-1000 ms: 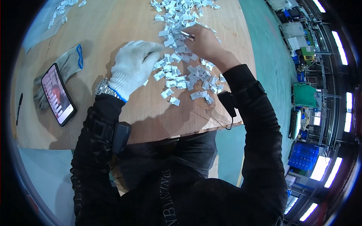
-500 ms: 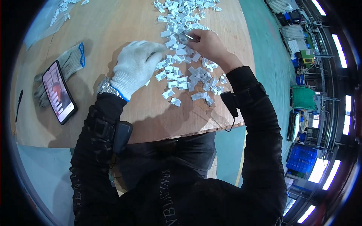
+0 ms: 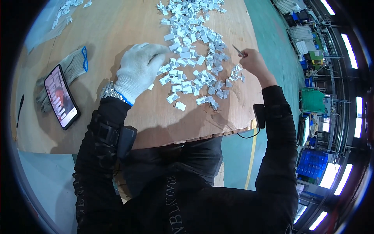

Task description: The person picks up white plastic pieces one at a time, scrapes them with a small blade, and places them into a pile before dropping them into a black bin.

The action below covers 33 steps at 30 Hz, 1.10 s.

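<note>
My left hand [image 3: 142,64], in a white knitted glove, rests on the wooden table [image 3: 156,117] with its fingers curled together. Whatever they may hold is hidden. Bare, my right hand [image 3: 255,64] grips a thin pointed blade-like tool [image 3: 237,49] above the table's right side; its tip points up and left. Between the hands lie many small white-grey angular pieces [image 3: 187,54], strewn in a long band toward the far edge. A small cluster of similar pieces [image 3: 235,74] sits just below my right hand, apart from the main band.
A lit phone [image 3: 61,97] leans on a spare grey glove [image 3: 74,64] at the left, with a black pen [image 3: 20,111] beyond it. At the far left, more pieces lie on a clear plastic sheet [image 3: 44,29]. A cable [image 3: 247,137] hangs by my right forearm.
My right hand has moved right, from over the pieces to the table's right side, with the tool in it. Pieces near it have spread rightward. My left hand has barely moved.
</note>
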Available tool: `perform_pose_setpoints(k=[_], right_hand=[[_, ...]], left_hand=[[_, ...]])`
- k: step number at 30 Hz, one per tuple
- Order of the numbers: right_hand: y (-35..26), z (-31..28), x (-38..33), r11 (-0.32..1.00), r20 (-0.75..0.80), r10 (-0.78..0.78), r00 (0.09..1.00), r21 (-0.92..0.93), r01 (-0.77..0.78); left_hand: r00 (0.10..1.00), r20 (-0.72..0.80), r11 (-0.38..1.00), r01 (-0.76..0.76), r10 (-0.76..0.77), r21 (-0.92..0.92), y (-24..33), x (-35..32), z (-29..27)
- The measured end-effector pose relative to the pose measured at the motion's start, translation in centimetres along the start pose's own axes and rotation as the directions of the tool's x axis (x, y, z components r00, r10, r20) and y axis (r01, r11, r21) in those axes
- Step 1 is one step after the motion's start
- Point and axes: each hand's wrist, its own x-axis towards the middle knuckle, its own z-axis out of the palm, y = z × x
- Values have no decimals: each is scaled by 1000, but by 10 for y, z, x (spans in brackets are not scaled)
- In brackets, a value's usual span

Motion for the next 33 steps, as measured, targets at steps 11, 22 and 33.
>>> perform_pose_setpoints(k=[11, 22, 33], right_hand=[[-21, -24, -15, 866, 251, 260, 932, 366, -340], [-80, 6, -4, 972, 7, -112, 994, 209, 108], [-149, 46, 22, 943, 63, -333, 941, 48, 330]], left_hand=[[999, 15, 999, 31, -31, 22, -2, -2, 0], [1000, 12, 999, 20, -20, 48, -2, -4, -1], [1000, 15, 999, 4, -5, 43, -1, -3, -1]])
